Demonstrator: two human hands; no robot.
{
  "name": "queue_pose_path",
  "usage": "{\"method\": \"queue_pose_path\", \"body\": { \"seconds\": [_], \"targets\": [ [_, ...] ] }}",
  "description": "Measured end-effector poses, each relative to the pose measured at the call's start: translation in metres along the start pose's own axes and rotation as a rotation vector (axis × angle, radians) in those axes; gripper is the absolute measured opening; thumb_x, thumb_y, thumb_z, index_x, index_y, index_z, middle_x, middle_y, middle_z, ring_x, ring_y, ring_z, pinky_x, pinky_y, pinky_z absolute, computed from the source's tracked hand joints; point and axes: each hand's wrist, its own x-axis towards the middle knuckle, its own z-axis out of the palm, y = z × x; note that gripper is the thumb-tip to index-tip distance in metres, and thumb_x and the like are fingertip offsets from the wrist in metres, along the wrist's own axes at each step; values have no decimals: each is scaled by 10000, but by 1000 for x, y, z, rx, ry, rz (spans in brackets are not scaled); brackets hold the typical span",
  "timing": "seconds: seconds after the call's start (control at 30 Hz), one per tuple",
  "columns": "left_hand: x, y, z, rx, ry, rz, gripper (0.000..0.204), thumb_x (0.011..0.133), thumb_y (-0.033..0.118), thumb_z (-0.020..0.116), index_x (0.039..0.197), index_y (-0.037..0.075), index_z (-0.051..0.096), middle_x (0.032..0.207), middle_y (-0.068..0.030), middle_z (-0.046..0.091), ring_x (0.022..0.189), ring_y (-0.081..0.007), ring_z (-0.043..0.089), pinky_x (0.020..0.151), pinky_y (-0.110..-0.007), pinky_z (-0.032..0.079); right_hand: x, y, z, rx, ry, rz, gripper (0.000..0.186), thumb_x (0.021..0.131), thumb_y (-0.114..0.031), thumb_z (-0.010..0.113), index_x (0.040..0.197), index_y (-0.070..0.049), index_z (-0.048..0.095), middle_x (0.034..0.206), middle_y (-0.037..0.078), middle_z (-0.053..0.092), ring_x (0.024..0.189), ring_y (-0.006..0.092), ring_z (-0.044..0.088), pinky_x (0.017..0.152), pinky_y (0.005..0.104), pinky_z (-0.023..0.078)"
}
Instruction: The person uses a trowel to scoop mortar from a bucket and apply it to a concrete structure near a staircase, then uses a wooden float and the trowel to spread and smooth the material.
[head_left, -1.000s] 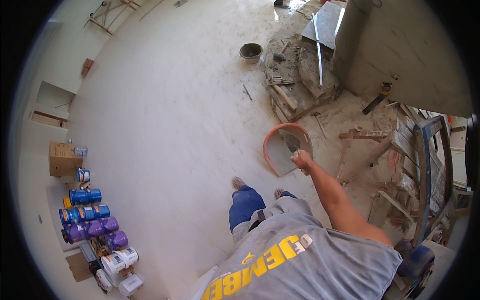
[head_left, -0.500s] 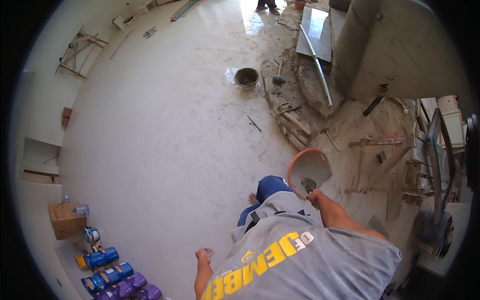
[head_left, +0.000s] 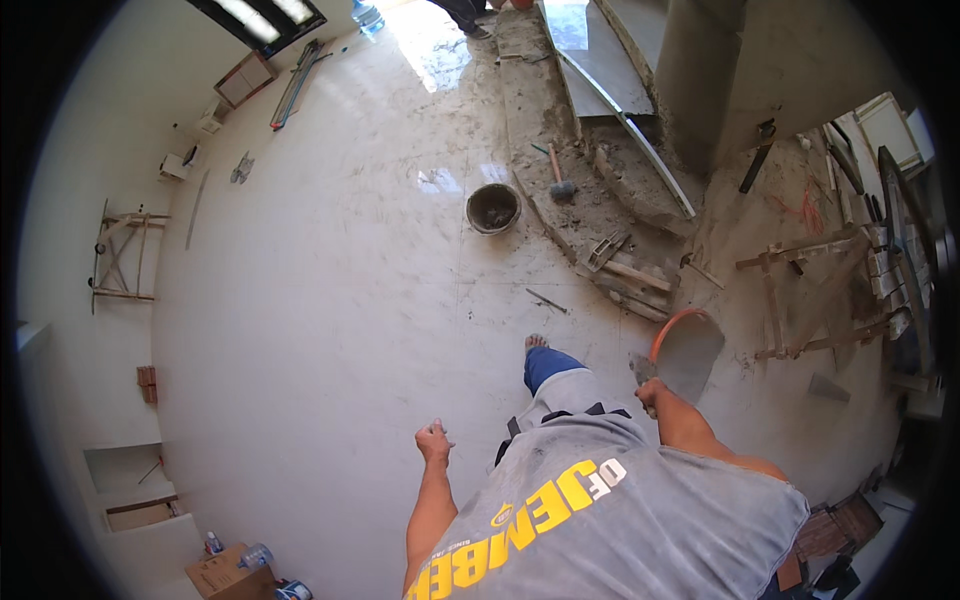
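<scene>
Trowel (head_left: 642, 369) gripped in my right hand (head_left: 652, 393), beside the orange-rimmed container (head_left: 692, 358): probably stiff and light, best held by its handle. My left hand (head_left: 434, 440) looks empty; how closed, I can't tell.

Left of the lower centre, the left arm (head_left: 431, 512) is extending upward, the left hand (head_left: 434, 438) holding its fingers loosely curled. In the lower right, the right arm (head_left: 697, 432) is slanting toward upper left, the right hand (head_left: 651, 394) gripping.

Right hand (head_left: 651, 393) grips trowel (head_left: 641, 369) beside orange-rimmed container (head_left: 691, 355); left hand (head_left: 433, 440) apart.
</scene>
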Motion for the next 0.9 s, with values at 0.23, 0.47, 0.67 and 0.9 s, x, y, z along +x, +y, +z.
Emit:
{"method": "queue_pose_path", "body": {
  "seconds": [0.23,0.47,0.67,0.9],
  "targets": [
    [114,58,-17,-17,136,-246,178,908,-16,558,1057,-65,642,850,-140,667,699,-244,685,579,-409,609,8,-273,-130,397,145,-160,358,893,-299,745,832,44,661,691,158,668,574,271,665,571,434,562],
    [272,112,-37,508,-167,-228,228,926,4,532,1111,-100,616,909,-188,672,756,-312,725,608,-448,622,36,-398,-207,511,515,-235,517,872,-385,745,1102,62,627,970,274,701,910,382,709,741,465,575],
    [445,296,21,300,-354,-225,156,943,43,580,1011,-68,667,795,-157,670,629,-255,674,596,-403,622,64,-358,-130,668,468,358,572,851,-372,702,1211,67,627,1145,298,692,1084,430,683,953,461,547],
    [650,540,152,637,-702,231,159,916,28,593,1004,-83,665,811,-153,681,630,-212,662,538,-337,598,5,-460,-17,1348,433,1083,497,833,-254,723,1161,97,594,1047,284,696,843,390,743,778,463,606]
  ]
}}
